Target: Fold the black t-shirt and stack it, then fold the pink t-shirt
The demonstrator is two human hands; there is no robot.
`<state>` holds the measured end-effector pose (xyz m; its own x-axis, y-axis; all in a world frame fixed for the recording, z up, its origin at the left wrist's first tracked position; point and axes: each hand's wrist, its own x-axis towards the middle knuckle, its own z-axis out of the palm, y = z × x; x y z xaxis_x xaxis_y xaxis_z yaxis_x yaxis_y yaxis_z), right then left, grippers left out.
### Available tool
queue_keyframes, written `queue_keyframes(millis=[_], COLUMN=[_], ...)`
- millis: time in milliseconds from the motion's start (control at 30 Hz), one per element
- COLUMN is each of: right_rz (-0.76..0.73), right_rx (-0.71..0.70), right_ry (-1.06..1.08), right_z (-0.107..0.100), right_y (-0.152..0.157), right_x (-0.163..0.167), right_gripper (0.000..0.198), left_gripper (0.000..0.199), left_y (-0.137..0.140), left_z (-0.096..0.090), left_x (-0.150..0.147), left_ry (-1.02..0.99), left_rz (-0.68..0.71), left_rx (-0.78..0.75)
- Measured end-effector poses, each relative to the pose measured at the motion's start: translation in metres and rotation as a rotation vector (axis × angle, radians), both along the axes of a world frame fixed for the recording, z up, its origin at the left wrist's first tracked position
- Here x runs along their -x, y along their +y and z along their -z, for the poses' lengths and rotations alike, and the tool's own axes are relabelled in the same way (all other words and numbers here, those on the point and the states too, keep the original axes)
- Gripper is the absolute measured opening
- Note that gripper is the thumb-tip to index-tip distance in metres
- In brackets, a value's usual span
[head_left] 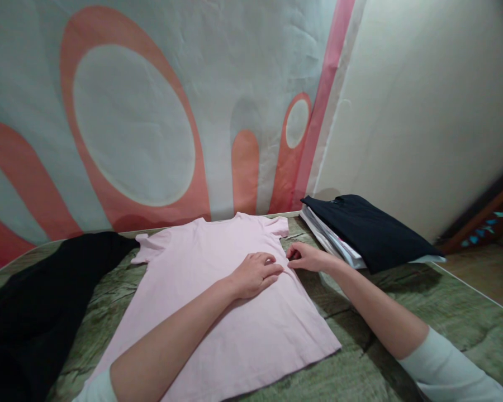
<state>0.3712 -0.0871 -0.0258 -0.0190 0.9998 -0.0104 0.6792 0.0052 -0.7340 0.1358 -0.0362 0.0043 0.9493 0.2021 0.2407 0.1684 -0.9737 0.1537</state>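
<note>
A pale pink T-shirt [218, 312] lies spread out on the table, its neckline toward the wall and its hem toward me. My left hand [255, 273] rests on the right half of the shirt, palm down, with its fingers loosely bent and apart. At the shirt's right side edge, just below the sleeve, my right hand [305, 258] pinches the fabric between thumb and fingers. The two hands are close together, fingertips nearly meeting. Small creases show in the cloth near them.
A stack of folded clothes with a black garment [369, 229] on top sits at the back right. Dark cloth [46, 301] lies loosely heaped on the left. The wood-patterned tabletop [456, 329] meets a wall hanging [218, 100] with orange shapes at the back.
</note>
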Motion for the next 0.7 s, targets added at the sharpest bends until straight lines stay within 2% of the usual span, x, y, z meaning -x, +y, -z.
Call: queue_keyframes(millis=[300, 533, 700], right_rz=[-0.035, -0.022, -0.001], right_rx=[0.008, 0.032, 0.032], right_ry=[0.024, 0.053, 0.052], right_z=[-0.006, -0.015, -0.014], right_y=[0.001, -0.001, -0.001], right_x=[-0.002, 0.002, 0.001], right_gripper=[0.021, 0.018, 0.018], left_gripper=[0.029, 0.022, 0.032], left_y=[-0.023, -0.024, -0.029], left_z=[-0.010, -0.020, -0.019], left_x=[-0.005, -0.003, -0.002], left_ry=[0.023, 0.063, 0.033], left_rz=[0.111, 0.129, 0.187], left_rx=[0.027, 0.048, 0.078])
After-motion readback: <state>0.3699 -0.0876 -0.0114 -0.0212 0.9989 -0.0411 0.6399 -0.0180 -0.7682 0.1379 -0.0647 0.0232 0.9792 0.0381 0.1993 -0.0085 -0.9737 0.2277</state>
